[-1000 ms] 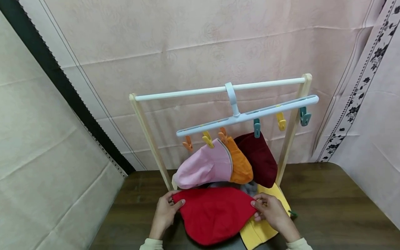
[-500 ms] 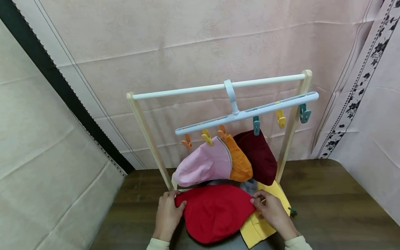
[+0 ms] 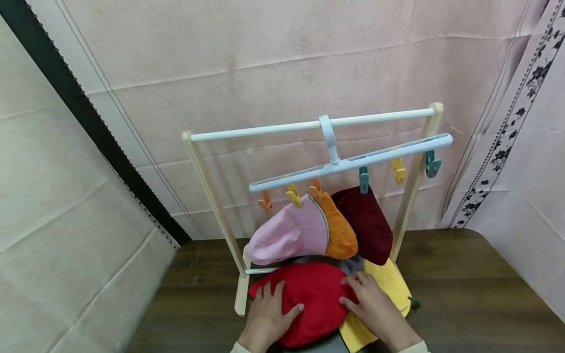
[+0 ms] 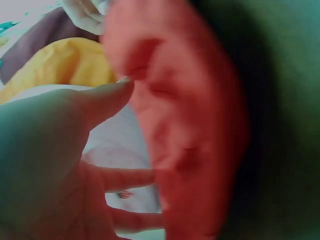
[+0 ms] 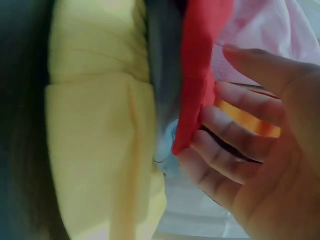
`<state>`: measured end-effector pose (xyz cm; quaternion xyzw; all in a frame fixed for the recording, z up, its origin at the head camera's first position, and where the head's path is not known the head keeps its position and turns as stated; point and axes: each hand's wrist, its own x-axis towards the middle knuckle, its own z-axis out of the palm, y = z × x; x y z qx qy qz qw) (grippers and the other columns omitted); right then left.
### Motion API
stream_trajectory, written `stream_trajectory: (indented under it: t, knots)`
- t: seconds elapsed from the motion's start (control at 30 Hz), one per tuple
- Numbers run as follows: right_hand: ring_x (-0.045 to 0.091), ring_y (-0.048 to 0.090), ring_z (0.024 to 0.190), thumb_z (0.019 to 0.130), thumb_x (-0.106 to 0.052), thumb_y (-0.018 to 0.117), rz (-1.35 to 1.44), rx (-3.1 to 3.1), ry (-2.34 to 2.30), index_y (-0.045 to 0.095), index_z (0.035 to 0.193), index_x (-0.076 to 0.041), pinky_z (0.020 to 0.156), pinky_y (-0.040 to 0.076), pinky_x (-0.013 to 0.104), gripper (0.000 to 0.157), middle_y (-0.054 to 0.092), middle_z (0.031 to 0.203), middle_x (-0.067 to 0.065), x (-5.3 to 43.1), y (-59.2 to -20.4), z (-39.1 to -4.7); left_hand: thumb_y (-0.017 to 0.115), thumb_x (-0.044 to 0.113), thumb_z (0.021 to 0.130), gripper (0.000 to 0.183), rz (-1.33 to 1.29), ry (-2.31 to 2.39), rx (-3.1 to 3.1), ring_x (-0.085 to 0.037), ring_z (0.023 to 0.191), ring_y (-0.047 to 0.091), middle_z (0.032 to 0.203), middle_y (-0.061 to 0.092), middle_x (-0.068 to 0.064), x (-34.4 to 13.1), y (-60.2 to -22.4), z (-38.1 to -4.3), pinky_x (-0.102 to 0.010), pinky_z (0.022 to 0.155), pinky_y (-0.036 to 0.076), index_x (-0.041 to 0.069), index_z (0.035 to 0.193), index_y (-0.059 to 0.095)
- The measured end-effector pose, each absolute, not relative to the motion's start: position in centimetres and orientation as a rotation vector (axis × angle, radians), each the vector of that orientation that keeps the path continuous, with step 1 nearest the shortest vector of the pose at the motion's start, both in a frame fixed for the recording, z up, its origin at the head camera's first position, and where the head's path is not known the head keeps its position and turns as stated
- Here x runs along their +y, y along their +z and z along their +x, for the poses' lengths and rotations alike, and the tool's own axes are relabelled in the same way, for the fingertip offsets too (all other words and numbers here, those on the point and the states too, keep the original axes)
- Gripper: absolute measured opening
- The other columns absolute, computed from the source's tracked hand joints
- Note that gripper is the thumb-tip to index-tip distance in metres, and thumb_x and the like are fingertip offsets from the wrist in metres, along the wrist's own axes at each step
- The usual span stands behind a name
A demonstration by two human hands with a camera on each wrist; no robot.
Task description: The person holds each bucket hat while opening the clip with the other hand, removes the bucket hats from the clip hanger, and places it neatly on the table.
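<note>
A red cloth hat [image 3: 315, 289] lies at the front of the table, over a dark item and beside a yellow cloth hat [image 3: 390, 279]. My left hand [image 3: 269, 316] rests on its left side, fingers spread and straight. In the left wrist view the thumb and fingertips touch the red cloth [image 4: 190, 115]. At the hat's right edge, my right hand [image 3: 375, 306] touches it with loosely bent fingers. The right wrist view has those fingertips against the red edge [image 5: 195, 95], with the thumb apart from them. Neither hand grips the cloth.
A light blue hanger [image 3: 348, 163] hangs tilted on a rack's top bar [image 3: 265, 130]. Its clips hold pink [image 3: 289, 233], orange [image 3: 340, 235] and maroon [image 3: 368, 230] hats; other clips hang bare. A grey cloth [image 3: 353, 264] lies behind the red hat. Rack posts stand either side.
Both hands have let go of the red hat's side corners and moved inward onto it. The left hand now lies spread on top, and the rack's left foot has come into view.
</note>
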<state>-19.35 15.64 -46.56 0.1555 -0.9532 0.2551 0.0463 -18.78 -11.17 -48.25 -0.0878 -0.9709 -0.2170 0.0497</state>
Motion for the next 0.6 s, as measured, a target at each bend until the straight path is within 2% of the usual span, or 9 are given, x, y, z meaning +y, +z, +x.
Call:
stream_trajectory:
  t: [0.1, 0.3, 0.47, 0.6]
  knots:
    - [0.021, 0.055, 0.103, 0.090, -0.026, 0.085, 0.441, -3.015, 0.830, 0.070, 0.115, -0.016, 0.087, 0.055, 0.043, 0.031, 0.060, 0.111, -0.001, 15.5, -46.9, -19.5, 0.078, 0.055, 0.090, 0.080, -0.292, -0.670, -2.991, -0.061, 0.127, 0.052, 0.141, 0.054, -0.037, -11.1, -48.9, -19.1, -0.068, 0.102, 0.048, -0.001, 0.143, 0.058]
    - [0.030, 0.056, 0.112, 0.089, -0.024, 0.087, 0.450, -3.085, 0.913, 0.066, 0.119, -0.013, 0.096, 0.052, 0.054, 0.038, 0.057, 0.116, 0.003, 15.6, -47.9, -19.6, 0.070, 0.055, 0.096, 0.083, -0.353, -0.658, -3.103, -0.068, 0.136, 0.039, 0.150, 0.044, -0.040, -11.3, -49.8, -19.1, -0.077, 0.110, 0.034, -0.002, 0.151, 0.049]
    - [0.033, 0.057, 0.114, 0.087, -0.023, 0.088, 0.479, -3.095, 0.919, 0.063, 0.120, -0.011, 0.098, 0.051, 0.056, 0.043, 0.057, 0.119, 0.006, 15.7, -48.3, -19.7, 0.061, 0.059, 0.100, 0.085, -0.384, -0.516, -3.178, -0.063, 0.146, 0.030, 0.158, 0.037, -0.037, -11.2, -50.5, -19.1, -0.074, 0.116, 0.026, 0.002, 0.159, 0.042]
    - [0.032, 0.058, 0.112, 0.086, -0.020, 0.089, 0.542, -3.065, 0.884, 0.062, 0.122, -0.008, 0.096, 0.052, 0.055, 0.047, 0.057, 0.120, 0.007, 15.7, -48.5, -19.8, 0.061, 0.059, 0.099, 0.085, -0.407, -0.430, -3.172, -0.058, 0.148, 0.031, 0.159, 0.038, -0.034, -11.2, -50.6, -19.1, -0.071, 0.117, 0.027, 0.004, 0.160, 0.041]
